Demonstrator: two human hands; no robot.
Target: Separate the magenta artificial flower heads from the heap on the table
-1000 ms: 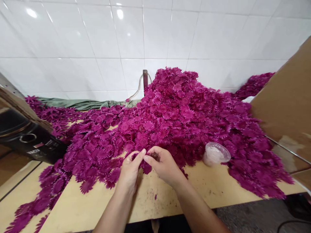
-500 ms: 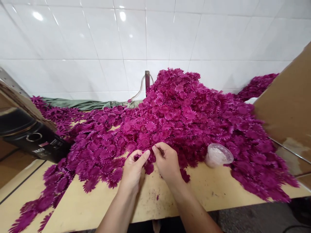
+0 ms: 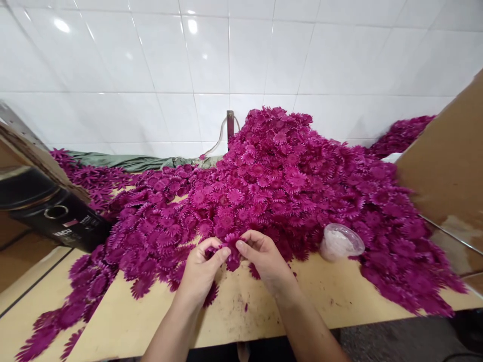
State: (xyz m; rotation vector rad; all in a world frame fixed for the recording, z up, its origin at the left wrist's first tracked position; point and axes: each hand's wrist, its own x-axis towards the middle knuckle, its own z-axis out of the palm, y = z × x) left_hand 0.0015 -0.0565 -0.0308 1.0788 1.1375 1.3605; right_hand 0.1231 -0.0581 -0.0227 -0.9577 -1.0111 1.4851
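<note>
Between my two hands, just above the front edge of the pile, is a magenta petal piece (image 3: 232,242). My left hand (image 3: 204,264) pinches its left side between thumb and fingers. On the right side, the thumb and curled fingers of my right hand (image 3: 262,256) close on the same piece. Magenta flower-shaped pieces (image 3: 279,171) lie heaped behind both hands and spread to either side. Another magenta piece shows below my left wrist. Fingertips partly hide the held piece, so its full shape cannot be made out.
A clear round tub (image 3: 341,241) with whitish contents sits right of my hands. At the left stands a black cylindrical container (image 3: 56,211). Brown cardboard (image 3: 445,171) rises at the right. Behind the heap is a white tiled wall (image 3: 151,50). The pale board (image 3: 320,301) has small scraps.
Both hands have come slightly lower and turned, and more of the magenta piece now shows between the fingertips. A piece now shows below my left wrist.
</note>
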